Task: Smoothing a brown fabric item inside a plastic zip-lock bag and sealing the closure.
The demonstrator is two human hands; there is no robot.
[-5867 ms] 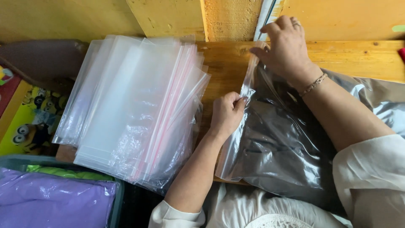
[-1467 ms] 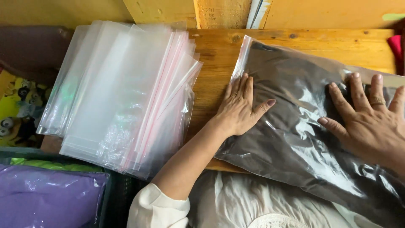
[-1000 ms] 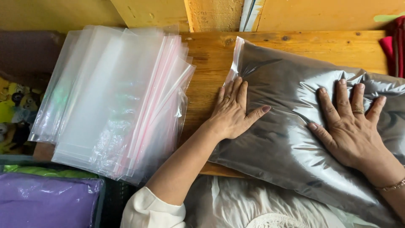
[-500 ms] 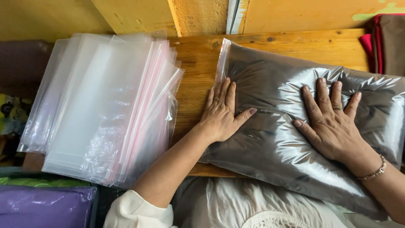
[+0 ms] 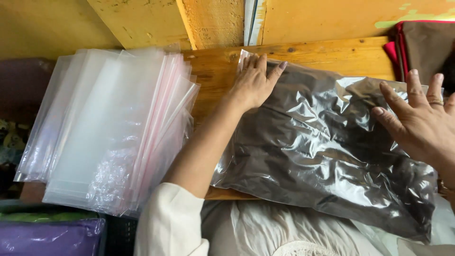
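Hands both flat, fingers spread, gripping nothing. Left hand (image 5: 254,80) presses upper-left corner of clear plastic zip bag w/ dark brown cloth inside (image 5: 313,147), which lies centre-right on light wooden bench (image 5: 332,54). Right hand (image 5: 419,121) rests on bag's right end, frame's right edge. Stack of empty clear zip bags w/ pink strips (image 5: 113,128) sits left of centre, just beside left forearm.

soft daylight, glare on plastic bag (image 5: 327,156)
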